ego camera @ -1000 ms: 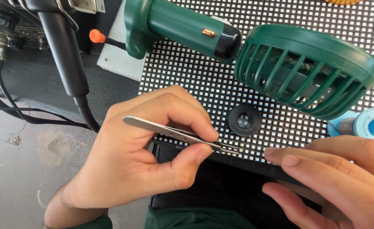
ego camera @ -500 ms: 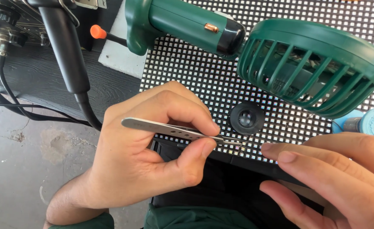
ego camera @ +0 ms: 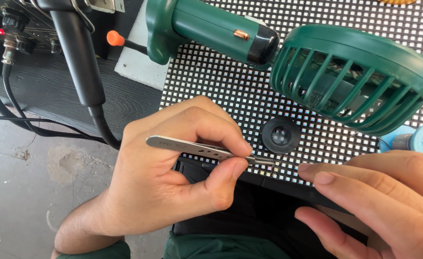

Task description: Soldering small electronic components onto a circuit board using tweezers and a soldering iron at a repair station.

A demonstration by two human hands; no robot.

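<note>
A dotted grid panel (ego camera: 230, 91) lies flat on the bench, with a green fan (ego camera: 355, 79) lying across its far side. At the panel's near edge the right hand (ego camera: 379, 201) lies flat, fingers extended and holding nothing, apparently steadying it. The left hand (ego camera: 173, 177) pinches steel tweezers (ego camera: 206, 151), tips meeting the near rows beside a black round lens (ego camera: 280, 135).

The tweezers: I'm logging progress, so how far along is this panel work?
Done: nothing shows as finished. In hand: the left hand pinches the tweezers, tips at the near edge of the LED matrix panel; the right hand steadies that edge. Left: can't be judged; whether the tips hold anything is too small to tell.
</note>
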